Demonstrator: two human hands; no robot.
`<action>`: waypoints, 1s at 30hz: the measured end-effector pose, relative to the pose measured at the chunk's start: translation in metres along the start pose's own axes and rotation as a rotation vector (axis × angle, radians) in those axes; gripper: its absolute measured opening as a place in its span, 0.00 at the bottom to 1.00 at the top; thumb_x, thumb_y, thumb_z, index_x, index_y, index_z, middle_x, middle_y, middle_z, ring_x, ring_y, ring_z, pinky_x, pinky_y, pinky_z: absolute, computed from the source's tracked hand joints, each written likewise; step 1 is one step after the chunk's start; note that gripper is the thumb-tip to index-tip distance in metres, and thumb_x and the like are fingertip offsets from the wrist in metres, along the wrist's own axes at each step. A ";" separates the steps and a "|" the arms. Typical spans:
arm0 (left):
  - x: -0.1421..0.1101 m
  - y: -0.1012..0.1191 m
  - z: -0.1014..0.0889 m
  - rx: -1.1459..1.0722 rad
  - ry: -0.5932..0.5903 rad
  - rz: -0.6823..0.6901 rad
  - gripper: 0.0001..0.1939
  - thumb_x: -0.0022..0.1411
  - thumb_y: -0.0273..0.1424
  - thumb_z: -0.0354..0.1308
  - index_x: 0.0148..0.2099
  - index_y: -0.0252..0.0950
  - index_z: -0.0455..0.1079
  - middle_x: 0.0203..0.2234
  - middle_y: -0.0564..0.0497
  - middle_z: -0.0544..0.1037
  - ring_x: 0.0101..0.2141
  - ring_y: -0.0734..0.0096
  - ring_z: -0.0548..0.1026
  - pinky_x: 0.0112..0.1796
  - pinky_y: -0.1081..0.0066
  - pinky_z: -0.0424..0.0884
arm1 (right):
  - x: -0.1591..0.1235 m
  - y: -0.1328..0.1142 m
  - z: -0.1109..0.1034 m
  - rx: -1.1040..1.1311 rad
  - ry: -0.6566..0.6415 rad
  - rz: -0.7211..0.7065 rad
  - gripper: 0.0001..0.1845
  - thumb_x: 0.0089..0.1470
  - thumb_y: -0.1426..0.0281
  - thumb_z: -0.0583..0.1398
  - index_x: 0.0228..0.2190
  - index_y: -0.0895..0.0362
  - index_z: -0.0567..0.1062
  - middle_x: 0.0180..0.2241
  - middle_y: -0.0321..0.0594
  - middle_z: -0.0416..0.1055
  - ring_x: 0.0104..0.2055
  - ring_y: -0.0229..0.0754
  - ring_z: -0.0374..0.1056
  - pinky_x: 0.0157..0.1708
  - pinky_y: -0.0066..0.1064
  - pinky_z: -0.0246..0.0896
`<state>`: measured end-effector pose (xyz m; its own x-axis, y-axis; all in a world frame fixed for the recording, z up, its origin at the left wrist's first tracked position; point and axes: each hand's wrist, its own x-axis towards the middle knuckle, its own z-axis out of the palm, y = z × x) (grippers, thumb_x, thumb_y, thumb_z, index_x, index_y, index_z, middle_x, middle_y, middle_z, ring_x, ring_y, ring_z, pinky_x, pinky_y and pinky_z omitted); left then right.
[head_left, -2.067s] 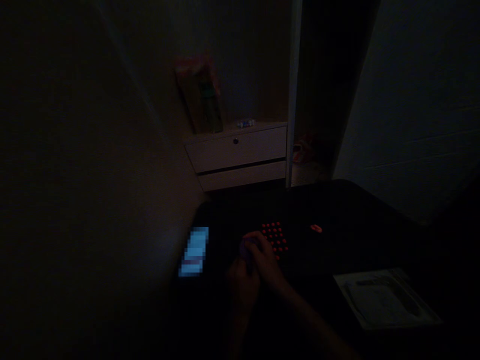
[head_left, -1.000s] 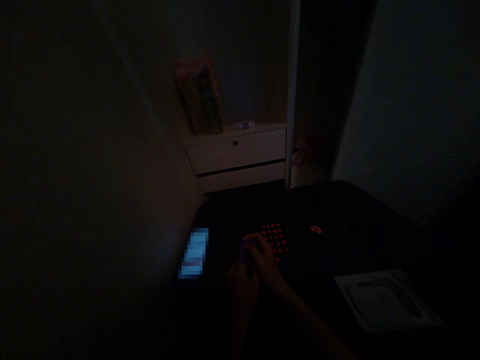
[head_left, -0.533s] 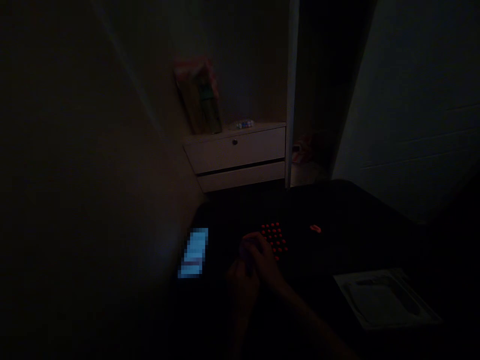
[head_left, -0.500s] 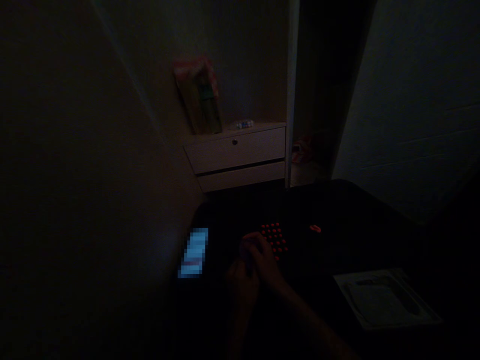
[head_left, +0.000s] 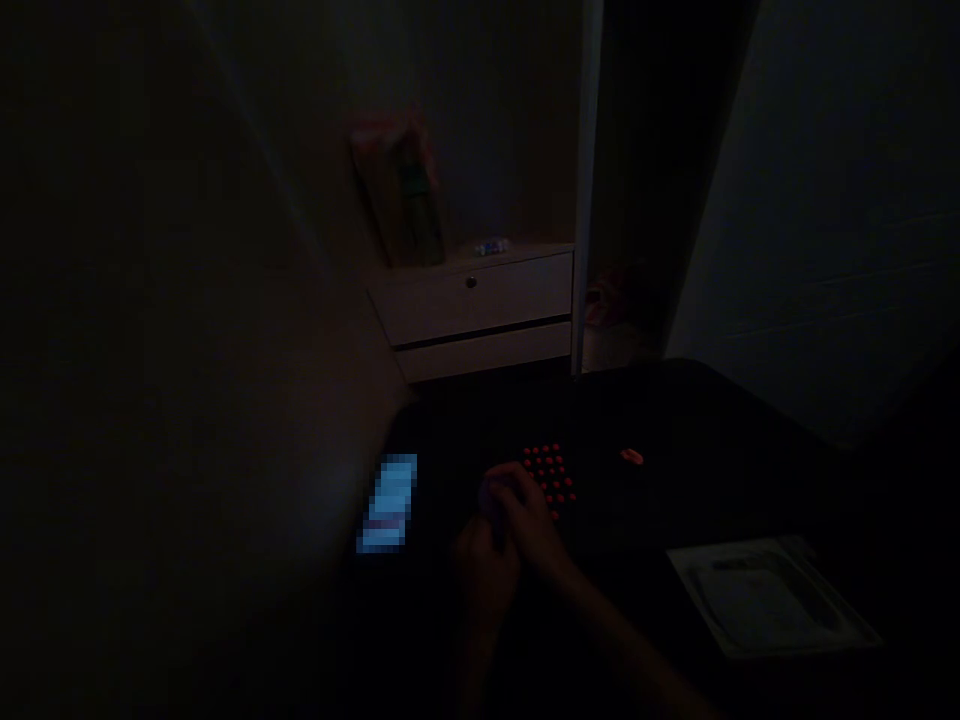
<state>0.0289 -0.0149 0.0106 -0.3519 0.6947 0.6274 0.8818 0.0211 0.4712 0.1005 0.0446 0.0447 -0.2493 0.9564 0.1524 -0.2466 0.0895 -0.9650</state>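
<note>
Just left of the red dots (head_left: 556,486), a purplish item (head_left: 490,495) is held by the curled right hand (head_left: 531,508); whether it is also pinched by the left hand (head_left: 486,565) cannot be told. Through poor light, it could be fumbled there.

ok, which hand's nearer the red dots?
Right. The right hand sits at their lower left, covering part of that edge in view; the left hand is lower and farther left of the dots.
</note>
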 end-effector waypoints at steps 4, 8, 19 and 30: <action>-0.001 0.000 0.001 0.016 0.003 -0.010 0.08 0.59 0.31 0.56 0.29 0.35 0.72 0.22 0.50 0.77 0.24 0.72 0.75 0.26 0.75 0.67 | 0.000 0.000 0.000 -0.006 0.009 0.003 0.08 0.50 0.68 0.59 0.34 0.54 0.76 0.34 0.37 0.75 0.39 0.44 0.69 0.41 0.32 0.64; 0.000 -0.001 0.002 -0.005 0.012 0.011 0.08 0.59 0.30 0.56 0.30 0.35 0.73 0.23 0.49 0.78 0.25 0.72 0.76 0.27 0.76 0.67 | 0.001 0.003 0.000 -0.009 0.013 0.000 0.08 0.50 0.68 0.59 0.34 0.54 0.76 0.34 0.37 0.75 0.39 0.44 0.70 0.40 0.33 0.64; -0.001 -0.002 0.002 0.028 0.000 0.002 0.06 0.59 0.30 0.57 0.31 0.34 0.73 0.24 0.49 0.78 0.25 0.71 0.77 0.27 0.75 0.68 | 0.001 0.002 0.000 -0.011 -0.002 -0.001 0.08 0.50 0.68 0.59 0.33 0.54 0.75 0.33 0.37 0.74 0.39 0.44 0.69 0.40 0.32 0.64; -0.001 -0.001 0.002 0.019 0.019 0.006 0.09 0.60 0.31 0.54 0.30 0.35 0.73 0.23 0.49 0.78 0.25 0.71 0.77 0.27 0.75 0.68 | 0.000 -0.001 0.001 0.001 -0.002 0.011 0.08 0.50 0.67 0.59 0.33 0.54 0.75 0.33 0.37 0.74 0.38 0.43 0.69 0.39 0.32 0.64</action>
<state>0.0289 -0.0142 0.0088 -0.3522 0.6811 0.6419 0.8897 0.0308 0.4555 0.1000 0.0441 0.0457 -0.2537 0.9569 0.1416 -0.2444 0.0783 -0.9665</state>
